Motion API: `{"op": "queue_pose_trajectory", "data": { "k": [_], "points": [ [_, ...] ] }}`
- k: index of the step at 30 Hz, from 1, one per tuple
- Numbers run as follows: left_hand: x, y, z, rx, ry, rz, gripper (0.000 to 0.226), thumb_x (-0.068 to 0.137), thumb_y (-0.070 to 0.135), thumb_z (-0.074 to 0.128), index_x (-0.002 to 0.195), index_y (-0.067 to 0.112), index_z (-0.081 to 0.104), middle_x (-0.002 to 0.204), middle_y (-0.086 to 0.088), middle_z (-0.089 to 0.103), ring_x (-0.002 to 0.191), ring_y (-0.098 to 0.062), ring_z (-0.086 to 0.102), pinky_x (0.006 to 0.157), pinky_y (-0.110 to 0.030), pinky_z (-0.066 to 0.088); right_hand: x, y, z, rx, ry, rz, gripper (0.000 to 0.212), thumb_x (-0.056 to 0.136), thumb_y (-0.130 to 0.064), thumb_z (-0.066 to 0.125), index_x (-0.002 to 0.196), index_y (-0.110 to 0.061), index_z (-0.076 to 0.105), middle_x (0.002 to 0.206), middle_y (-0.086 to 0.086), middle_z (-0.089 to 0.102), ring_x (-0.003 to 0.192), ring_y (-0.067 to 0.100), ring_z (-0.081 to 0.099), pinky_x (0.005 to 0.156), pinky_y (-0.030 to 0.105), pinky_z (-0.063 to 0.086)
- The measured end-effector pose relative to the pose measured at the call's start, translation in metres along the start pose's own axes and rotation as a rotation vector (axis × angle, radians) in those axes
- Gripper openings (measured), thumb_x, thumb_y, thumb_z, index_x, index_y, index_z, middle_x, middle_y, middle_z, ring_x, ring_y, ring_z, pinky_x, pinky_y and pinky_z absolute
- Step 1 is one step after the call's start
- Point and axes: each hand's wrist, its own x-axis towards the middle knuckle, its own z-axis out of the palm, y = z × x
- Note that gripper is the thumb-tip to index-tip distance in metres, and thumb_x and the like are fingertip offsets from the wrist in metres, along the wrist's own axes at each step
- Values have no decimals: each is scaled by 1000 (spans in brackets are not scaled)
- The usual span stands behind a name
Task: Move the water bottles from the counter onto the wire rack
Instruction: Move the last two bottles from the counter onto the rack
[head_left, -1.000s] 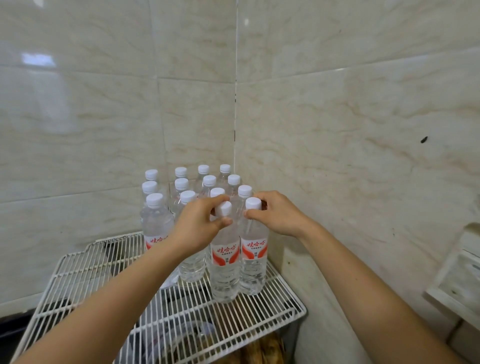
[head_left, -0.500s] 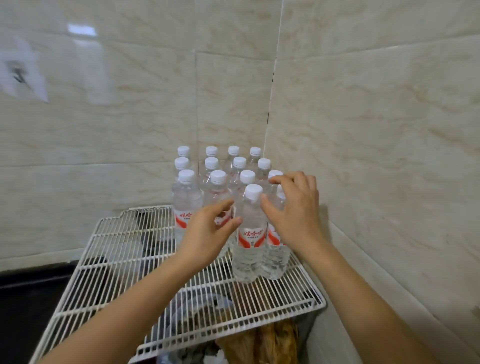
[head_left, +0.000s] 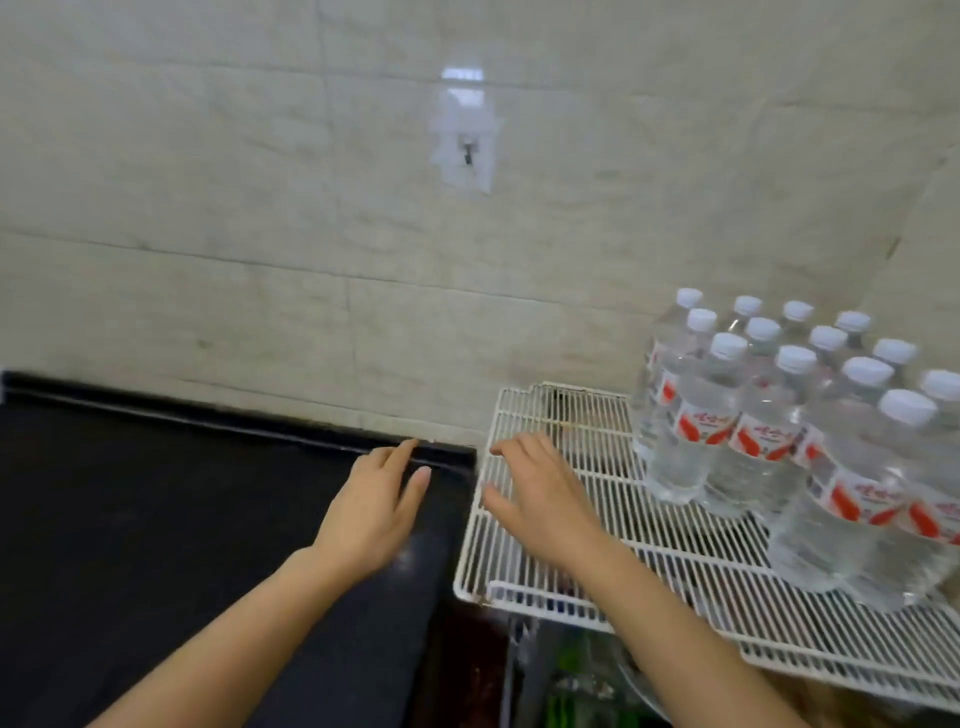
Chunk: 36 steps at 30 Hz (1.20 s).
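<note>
Several clear water bottles (head_left: 779, 415) with white caps and red-and-white labels stand packed together on the right part of the white wire rack (head_left: 582, 587). My left hand (head_left: 371, 512) hovers open and empty over the black counter (head_left: 156, 519), close to its right end. Over the rack's bare left part is my right hand (head_left: 540, 499), fingers spread, holding nothing. Both hands are well apart from the bottles. No bottle shows on the visible part of the counter.
A beige tiled wall runs behind the counter and rack, with a clear adhesive hook (head_left: 467, 143) stuck on it. Below the rack's front edge are dark, blurred items (head_left: 571, 675). The rack's right edge is cut off by the frame.
Both hands let go of the two front bottles and drew away to the left. The view swung left, bringing the black counter into sight and pushing the bottles to the right.
</note>
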Motion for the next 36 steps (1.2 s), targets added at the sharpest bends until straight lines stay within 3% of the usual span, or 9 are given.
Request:
{"op": "queue_pose_trajectory", "data": {
  "k": [11, 22, 36],
  "points": [
    [-114, -265, -147, 193, -5, -422, 54, 100, 40, 33, 147, 14, 32, 143, -8, 42, 132, -26, 37, 106, -35, 37, 75, -279, 167, 75, -312, -231, 52, 96, -39, 49, 140, -14, 39, 137, 2, 46, 126, 21, 40, 102, 36, 37],
    [-187, -449, -269, 273, 58, -892, 50, 101, 37, 29, 143, 11, 35, 139, -16, 44, 131, -34, 36, 107, -41, 35, 151, -508, 298, 57, -533, -500, 52, 95, -38, 52, 139, -12, 39, 136, 5, 48, 125, 24, 44, 101, 39, 41],
    [-129, -674, -387, 267, 126, -1072, 52, 101, 36, 30, 146, 11, 30, 145, -15, 36, 137, -31, 30, 109, -40, 33, 330, -709, 434, 24, -602, -694, 50, 94, -38, 51, 135, -10, 41, 133, 8, 48, 124, 27, 43, 99, 42, 41]
  ]
}}
